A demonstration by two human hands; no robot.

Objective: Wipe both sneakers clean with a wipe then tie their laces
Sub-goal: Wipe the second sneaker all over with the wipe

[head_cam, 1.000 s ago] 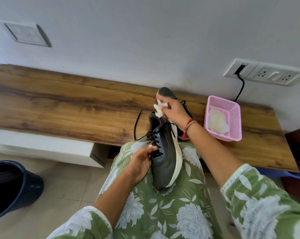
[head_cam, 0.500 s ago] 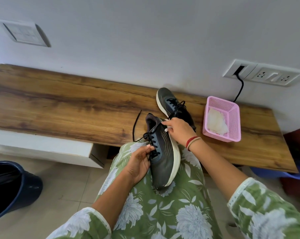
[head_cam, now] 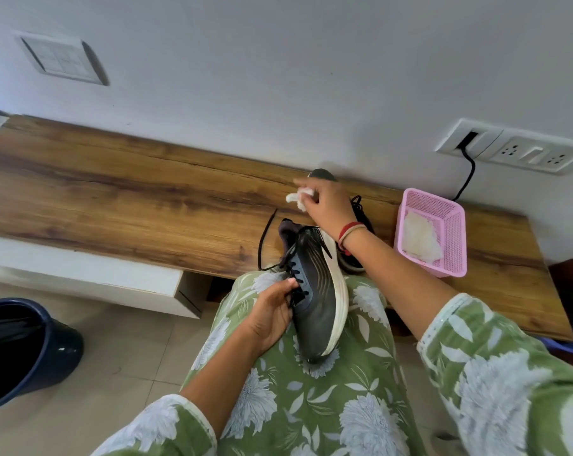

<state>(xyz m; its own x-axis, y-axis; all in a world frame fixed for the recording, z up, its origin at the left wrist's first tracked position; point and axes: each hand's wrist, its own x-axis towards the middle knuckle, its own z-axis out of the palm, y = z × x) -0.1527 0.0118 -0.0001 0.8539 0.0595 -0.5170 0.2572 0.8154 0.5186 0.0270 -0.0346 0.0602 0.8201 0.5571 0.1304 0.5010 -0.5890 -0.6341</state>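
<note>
1 wipe [head_cam: 299, 198], RH [head_cam: 328, 207] now off sneaker [head_cam: 318, 291]

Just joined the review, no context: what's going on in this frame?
A seated person is cleaning sneakers. The left hand grips the dark sneaker lying on the lap, at its laces. The right hand holds a crumpled wipe near the second sneaker on the wooden bench. One lace end trails loose, untied.

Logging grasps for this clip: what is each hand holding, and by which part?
The left hand grips the sneaker at its laced midsection; the right hand pinches a crumpled white wipe in its fingertips.
</note>
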